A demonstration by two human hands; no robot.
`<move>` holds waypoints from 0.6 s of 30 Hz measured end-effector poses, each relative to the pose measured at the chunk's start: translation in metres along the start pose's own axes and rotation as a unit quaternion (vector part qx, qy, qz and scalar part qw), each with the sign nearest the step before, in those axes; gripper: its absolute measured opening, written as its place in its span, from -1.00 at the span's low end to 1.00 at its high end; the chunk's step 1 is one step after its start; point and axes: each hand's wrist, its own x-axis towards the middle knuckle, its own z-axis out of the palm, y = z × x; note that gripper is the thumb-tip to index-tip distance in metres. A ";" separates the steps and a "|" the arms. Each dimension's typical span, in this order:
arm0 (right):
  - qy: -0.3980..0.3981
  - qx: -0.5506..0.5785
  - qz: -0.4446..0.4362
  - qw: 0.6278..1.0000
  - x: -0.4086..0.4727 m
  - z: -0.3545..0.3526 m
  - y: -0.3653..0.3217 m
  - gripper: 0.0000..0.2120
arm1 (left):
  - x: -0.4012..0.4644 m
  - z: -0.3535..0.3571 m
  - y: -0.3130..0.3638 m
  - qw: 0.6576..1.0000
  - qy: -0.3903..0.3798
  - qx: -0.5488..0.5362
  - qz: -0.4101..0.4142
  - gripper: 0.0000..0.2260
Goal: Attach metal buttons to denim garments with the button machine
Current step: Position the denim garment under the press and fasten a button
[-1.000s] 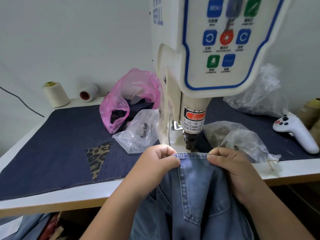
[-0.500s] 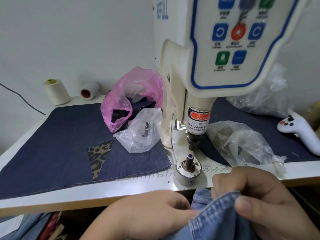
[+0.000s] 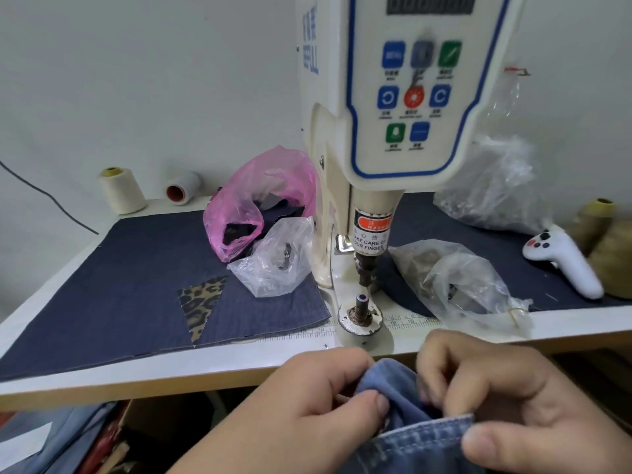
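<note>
fingers (image 3: 362, 403) of both hands pinching denim garment (image 3: 407, 436) | white table (image 3: 205, 367), dark cloth (image 3: 136, 289) | pale wall (image 3: 136, 80)

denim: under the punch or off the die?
Off. The die post stands bare; both hands, left and right, grip the bunched denim below the table edge.

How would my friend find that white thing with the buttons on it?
Start at the big cream button machine and go along the table to its far right edge. There the white controller lies on the dark blue cloth, beside a tan thread cone. It alone has a curved handle with red and black buttons.
</note>
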 end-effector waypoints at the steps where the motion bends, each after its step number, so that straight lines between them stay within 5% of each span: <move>1: 0.012 -0.015 0.010 1.000 -0.002 0.001 0.000 -0.84 | -0.004 0.003 0.003 1.000 0.016 0.011 0.012 -0.70; 5: 0.080 -0.082 0.046 0.992 -0.001 0.006 0.017 -0.48 | -0.013 0.011 0.004 0.987 0.081 0.091 0.108 -0.93; 7: 0.043 -0.072 0.097 0.992 0.005 0.013 0.018 -0.40 | -0.009 0.011 0.009 0.975 0.060 0.129 0.168 -0.91; 11: -0.043 0.002 0.203 0.978 0.012 0.024 0.002 -0.39 | -0.003 0.009 0.026 0.968 0.007 0.212 0.133 -0.81; 16: -0.083 -0.046 0.255 0.962 0.011 0.017 -0.004 -0.33 | -0.025 0.006 0.012 0.927 0.170 0.273 0.192 -0.75; 18: -0.077 -0.018 0.240 0.968 0.011 0.021 -0.004 -0.46 | -0.018 0.005 0.016 0.917 0.188 0.289 0.202 -0.73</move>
